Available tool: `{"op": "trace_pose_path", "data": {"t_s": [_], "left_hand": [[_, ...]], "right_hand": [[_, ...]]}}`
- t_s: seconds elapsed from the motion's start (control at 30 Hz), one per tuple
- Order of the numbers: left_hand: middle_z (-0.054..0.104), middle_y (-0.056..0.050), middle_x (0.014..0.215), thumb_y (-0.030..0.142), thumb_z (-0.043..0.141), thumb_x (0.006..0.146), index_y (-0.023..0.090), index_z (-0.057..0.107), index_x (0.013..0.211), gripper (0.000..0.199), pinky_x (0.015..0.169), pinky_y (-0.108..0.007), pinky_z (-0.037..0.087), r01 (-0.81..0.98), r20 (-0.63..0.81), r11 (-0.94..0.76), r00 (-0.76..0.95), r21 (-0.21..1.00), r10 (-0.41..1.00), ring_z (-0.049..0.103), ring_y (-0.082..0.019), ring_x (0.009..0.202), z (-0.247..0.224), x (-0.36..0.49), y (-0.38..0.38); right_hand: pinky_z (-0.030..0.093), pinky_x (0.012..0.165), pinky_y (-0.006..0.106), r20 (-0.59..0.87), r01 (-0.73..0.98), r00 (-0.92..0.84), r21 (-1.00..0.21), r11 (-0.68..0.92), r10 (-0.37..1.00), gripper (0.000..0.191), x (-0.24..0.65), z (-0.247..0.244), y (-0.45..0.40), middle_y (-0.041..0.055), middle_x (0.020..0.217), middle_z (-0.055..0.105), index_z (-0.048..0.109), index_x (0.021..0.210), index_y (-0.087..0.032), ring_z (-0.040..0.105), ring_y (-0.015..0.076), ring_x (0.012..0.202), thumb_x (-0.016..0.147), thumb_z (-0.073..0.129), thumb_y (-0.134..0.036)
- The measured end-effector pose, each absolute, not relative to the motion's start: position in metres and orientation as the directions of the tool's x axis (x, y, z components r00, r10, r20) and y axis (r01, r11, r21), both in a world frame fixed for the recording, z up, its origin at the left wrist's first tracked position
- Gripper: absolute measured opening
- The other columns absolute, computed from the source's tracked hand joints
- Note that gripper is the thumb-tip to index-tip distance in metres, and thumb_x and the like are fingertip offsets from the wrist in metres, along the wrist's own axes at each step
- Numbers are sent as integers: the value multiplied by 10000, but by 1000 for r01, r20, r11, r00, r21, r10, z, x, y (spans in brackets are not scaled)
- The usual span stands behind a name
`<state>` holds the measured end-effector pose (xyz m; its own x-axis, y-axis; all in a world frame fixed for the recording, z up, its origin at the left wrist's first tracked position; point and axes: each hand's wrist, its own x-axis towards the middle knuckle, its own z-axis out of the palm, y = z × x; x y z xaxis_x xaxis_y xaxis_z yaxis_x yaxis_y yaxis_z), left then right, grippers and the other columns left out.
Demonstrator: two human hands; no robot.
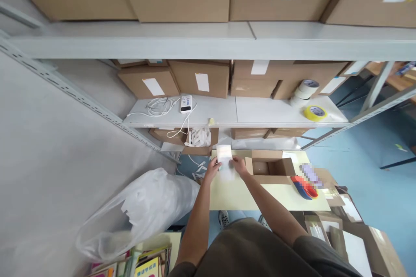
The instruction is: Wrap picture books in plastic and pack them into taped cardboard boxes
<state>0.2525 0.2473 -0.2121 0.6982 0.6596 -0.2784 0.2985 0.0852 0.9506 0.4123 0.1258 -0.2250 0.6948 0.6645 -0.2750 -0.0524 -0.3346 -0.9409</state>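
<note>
Between my two hands is a small white rectangular packet (224, 154), blurred, with faint pale markings; I cannot make out its exact kind. The fingers of my left hand (212, 169) close on its left edge. On the opposite edge, my right hand (239, 166) pinches it too. The packet is over the pale yellow tabletop (234, 199), near its back left corner. To the right of my right hand an open cardboard box (274, 179) stands on the table. Red and blue curved items (304, 188) lie beyond the box.
A metal shelf (211, 114) behind the table carries cardboard boxes, a white power device (186, 104) with cables, and tape rolls (315, 112). A carton of white scraps (199, 137) sits lower. A large plastic bag (156, 199) and books (147, 268) are at left, more cartons (373, 242) at right.
</note>
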Motion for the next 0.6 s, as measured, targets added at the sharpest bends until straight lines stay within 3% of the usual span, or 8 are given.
{"op": "trace_pose_path", "data": {"t_s": [0.1, 0.27, 0.47, 0.6], "left_hand": [[766, -116, 1185, 536, 691, 824, 192, 638, 1345, 626, 800, -346, 604, 213, -273, 171, 754, 962, 598, 740, -248, 969, -186, 279, 229], [771, -144, 1181, 510, 773, 765, 200, 531, 1442, 783, 766, -357, 607, 229, -301, 196, 746, 954, 594, 756, -261, 956, -162, 350, 173], [798, -114, 1046, 381, 828, 713, 191, 653, 1187, 540, 777, -336, 597, 208, -331, 264, 707, 942, 625, 762, -251, 906, -156, 438, 94], [797, -107, 988, 341, 837, 698, 199, 656, 1063, 431, 749, -325, 597, 216, -420, 371, 627, 903, 657, 761, -239, 864, -157, 464, 58]], "right_hand": [[580, 752, 364, -214, -93, 690, -973, -209, 691, 484, 439, -206, 98, 91, 888, 774, 719, 953, -175, 719, 263, 853, 726, 699, -602], [565, 751, 355, -185, -133, 747, -983, -129, 638, 395, 497, -184, 32, 86, 885, 772, 681, 914, -190, 710, 253, 820, 681, 718, -507], [557, 733, 334, -222, -90, 830, -959, -269, 513, 264, 567, -172, -47, 72, 887, 772, 671, 888, -207, 715, 254, 837, 692, 647, -382], [548, 749, 322, -211, -30, 818, -945, -326, 535, 219, 605, -164, -66, 56, 888, 772, 668, 858, -224, 705, 240, 839, 662, 611, -303]]}}
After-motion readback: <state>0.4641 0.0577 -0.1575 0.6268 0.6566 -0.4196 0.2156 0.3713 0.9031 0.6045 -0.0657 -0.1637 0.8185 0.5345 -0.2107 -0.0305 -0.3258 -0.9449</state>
